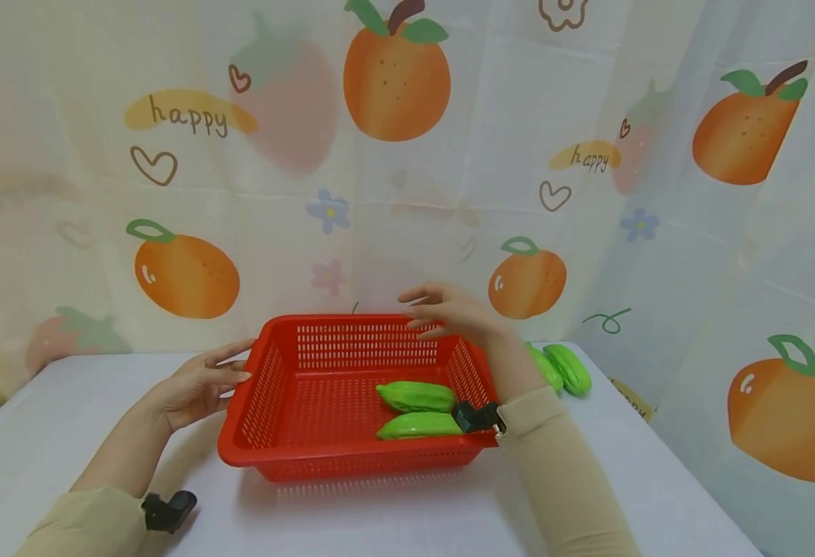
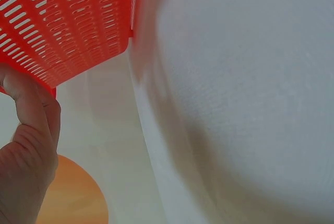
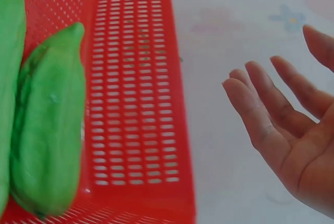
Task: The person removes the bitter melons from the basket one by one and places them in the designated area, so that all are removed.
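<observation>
A red basket (image 1: 337, 458) sits on the white tabletop (image 1: 87, 410), centred in front of the person, where both hands can reach it. The left hand (image 1: 198, 384) touches the left rim, probably to keep the basket from sliding. Whether its fingers wrap the edge or only lean on it I cannot tell, since some tips are hidden.

The right hand (image 1: 452, 312) appears above the far right part of the basket, fingers loosely spread and a little bent, holding nothing; the right wrist view shows it apart from the perforated wall.

Inside, two green gourds, a far gourd (image 1: 417, 397) and a near gourd (image 1: 419, 425), lie side by side at the right, so the left part of the floor is bare. They lie flat, and the basket's walls would keep them from rolling away.

Two more, an outer gourd (image 1: 569, 370) and a partly hidden gourd (image 1: 545, 367), lie together on the tabletop, right of the basket, on the right arm's side.
</observation>
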{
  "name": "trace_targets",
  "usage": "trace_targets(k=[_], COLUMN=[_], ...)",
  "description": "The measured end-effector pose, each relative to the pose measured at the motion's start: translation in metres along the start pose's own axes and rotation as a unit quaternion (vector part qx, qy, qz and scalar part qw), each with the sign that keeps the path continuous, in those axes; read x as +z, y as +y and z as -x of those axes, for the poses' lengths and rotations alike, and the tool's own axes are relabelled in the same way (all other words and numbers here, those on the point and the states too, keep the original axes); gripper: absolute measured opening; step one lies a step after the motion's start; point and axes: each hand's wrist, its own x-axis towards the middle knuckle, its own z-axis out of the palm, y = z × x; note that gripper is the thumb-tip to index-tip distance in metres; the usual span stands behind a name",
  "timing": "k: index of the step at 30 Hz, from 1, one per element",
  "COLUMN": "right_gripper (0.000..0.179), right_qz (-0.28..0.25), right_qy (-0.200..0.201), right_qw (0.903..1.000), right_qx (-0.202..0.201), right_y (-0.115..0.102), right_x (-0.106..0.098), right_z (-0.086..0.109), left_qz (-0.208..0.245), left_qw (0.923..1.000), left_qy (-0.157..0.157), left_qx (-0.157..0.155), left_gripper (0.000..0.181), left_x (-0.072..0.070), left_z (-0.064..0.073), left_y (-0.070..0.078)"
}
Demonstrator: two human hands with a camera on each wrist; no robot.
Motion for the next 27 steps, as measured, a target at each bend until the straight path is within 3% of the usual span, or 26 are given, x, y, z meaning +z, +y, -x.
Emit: trace_targets(k=[6, 12, 21, 27], right_gripper=[0.04, 0.046, 0.05, 0.053], right_qz=[-0.03, -0.02, 0.034, 0.073], right_qy=[0.008, 0.003, -0.075, -0.103], right_qw=[0.999, 0.9987, 0.994, 0.9888], right_qx=[0.032, 0.047, 0.072, 0.08], right_y=[0.013, 0.021, 0.041, 0.047], right_x=[0.004, 0.003, 0.006, 0.008], right_z=[-0.009, -0.013, -0.017, -0.018], left_qz=[0.004, 0.005, 0.011, 0.014], left_qw=[0.9999, 1.0, 0.9999, 0.9999], left_qy=[-0.01, -0.007, 0.0, -0.005], left_qx=[0.001, 0.001, -0.002, 0.003], left_gripper=[0.04, 0.04, 0.04, 0.04], left_x=[0.0, -0.001, 0.0, 0.0], left_z=[0.0, -0.001, 0.0, -0.001], left_y=[-0.002, -0.002, -0.002, -0.002])
